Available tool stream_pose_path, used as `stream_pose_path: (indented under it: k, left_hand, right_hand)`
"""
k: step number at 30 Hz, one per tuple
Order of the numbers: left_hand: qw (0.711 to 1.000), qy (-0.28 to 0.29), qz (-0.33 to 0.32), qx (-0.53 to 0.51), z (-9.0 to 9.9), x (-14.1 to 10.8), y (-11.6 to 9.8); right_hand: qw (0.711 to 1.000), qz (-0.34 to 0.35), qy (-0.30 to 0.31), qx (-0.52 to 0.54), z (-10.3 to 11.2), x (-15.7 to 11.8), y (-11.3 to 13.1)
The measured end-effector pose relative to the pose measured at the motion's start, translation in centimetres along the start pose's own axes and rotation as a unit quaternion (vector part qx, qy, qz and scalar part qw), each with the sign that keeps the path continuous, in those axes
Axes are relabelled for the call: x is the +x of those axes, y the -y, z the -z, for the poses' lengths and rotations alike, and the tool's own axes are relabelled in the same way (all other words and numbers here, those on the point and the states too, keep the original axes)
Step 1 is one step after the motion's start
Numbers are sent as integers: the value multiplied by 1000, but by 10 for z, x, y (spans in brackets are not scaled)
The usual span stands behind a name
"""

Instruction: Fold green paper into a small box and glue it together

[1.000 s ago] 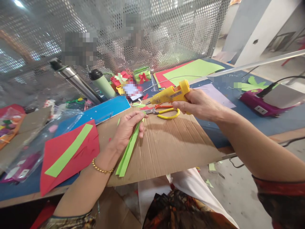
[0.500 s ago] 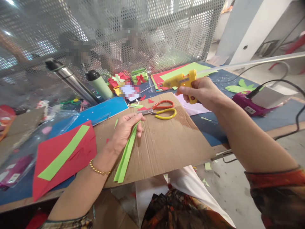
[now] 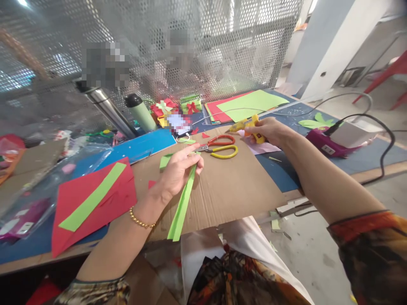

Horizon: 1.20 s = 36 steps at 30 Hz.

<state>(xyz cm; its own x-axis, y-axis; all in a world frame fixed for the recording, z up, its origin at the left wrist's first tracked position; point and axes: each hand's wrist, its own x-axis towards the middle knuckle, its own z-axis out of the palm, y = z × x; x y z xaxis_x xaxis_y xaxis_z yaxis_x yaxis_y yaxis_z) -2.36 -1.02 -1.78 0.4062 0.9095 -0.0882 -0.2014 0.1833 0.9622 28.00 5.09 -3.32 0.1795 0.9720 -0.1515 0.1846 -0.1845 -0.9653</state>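
A folded green paper strip (image 3: 183,207) hangs from my left hand (image 3: 186,165), pinched between thumb and fingers over the cardboard sheet (image 3: 235,190). My right hand (image 3: 270,130) is wrapped round the handle of a yellow glue gun (image 3: 246,125), its nozzle pointing left just above the cardboard's far right part. Between the hands lie scissors (image 3: 222,146) with one orange and one yellow handle loop; their blade tips are hidden by my left fingers. Another green paper piece (image 3: 165,162) shows behind my left hand.
On the left, a red sheet (image 3: 95,203) carries a green strip. A blue folder (image 3: 143,146), steel flask (image 3: 110,110), green bottle (image 3: 141,112) and phone (image 3: 178,123) stand or lie behind. A purple power strip (image 3: 330,144) with cables sits right.
My right hand has lowered the glue gun toward the table. The left hand with the green strip has shifted slightly right, and the camera view has moved a little.
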Motion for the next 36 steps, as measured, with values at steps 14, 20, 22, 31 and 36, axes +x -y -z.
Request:
stream_pose_path:
  k: [14, 20, 22, 31, 36]
  left_hand:
    - [999, -10, -44, 4, -3, -7, -14]
    - [992, -34, -119, -18, 0, -5, -20]
    - [985, -44, -166, -21, 3, -3, -23]
    - [963, -93, -234, 94, 18, 3, -34]
    - [872, -181, -256, 376, 56, 11, -47]
  right_hand:
    - [927, 91, -149, -333, 28, -7, 6]
    - [904, 292, -105, -295, -24, -53, 44]
    - [915, 330, 57, -224, -58, -73, 60]
    - [933, 315, 174, 9, -139, -76, 78]
    - [956, 224, 168, 88, -109, -70, 84]
